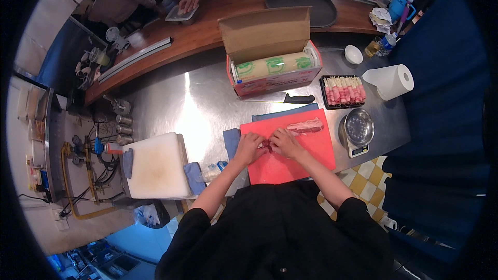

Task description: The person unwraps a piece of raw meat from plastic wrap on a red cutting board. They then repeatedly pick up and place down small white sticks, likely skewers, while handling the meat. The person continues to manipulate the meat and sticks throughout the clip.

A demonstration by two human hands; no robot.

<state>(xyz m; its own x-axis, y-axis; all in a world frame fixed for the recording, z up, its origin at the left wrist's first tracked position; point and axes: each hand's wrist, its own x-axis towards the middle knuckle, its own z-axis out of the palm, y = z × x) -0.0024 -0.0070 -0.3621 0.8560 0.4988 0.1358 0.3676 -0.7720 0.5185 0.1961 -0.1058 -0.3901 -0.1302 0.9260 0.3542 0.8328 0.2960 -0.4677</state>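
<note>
A red cutting board [275,171] lies on the steel counter in front of me. My left hand [251,148] and my right hand [286,143] meet over its middle, with fingers closed on a small dark-red piece of meat [266,145] between them. The fingertips partly cover it, so its exact shape is hidden. Just beyond my right hand, a strip of sliced meat [307,126], pale with red streaks, rests on the board. To the right of the board stands a black tray [354,107] of meat rolls [342,93] with whitish ends.
Behind the board lie a black-handled knife [299,98] and an open cardboard box [264,25] holding a large wrap roll [274,65]. At right are a metal bowl [359,127] on a scale [358,150] and a paper roll [392,82]. A white cutting board [155,168] sits left. Another person's hand [190,2] touches a container.
</note>
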